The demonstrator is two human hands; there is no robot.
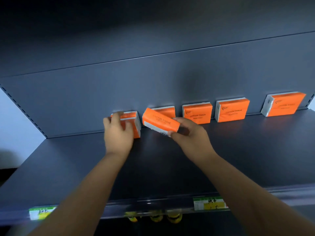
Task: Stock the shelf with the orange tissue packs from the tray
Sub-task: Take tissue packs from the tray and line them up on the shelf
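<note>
Several orange tissue packs stand along the back wall of a dark grey shelf [170, 159]. My left hand [117, 132] grips the leftmost pack [134, 123], fingers curled over its top and front. My right hand [187, 133] holds another orange pack [158, 122] tilted, just above the shelf, in front of a standing pack [167, 111]. To the right stand two upright packs [197, 114] [231, 110]. A further pack [284, 104] leans at the far right. The tray is out of sight.
The shelf's front rail carries price labels [210, 203] [40, 212]. Yellow items [156, 218] show on the level below. A slotted upright [23, 110] bounds the shelf's left end. Another shelf hangs overhead.
</note>
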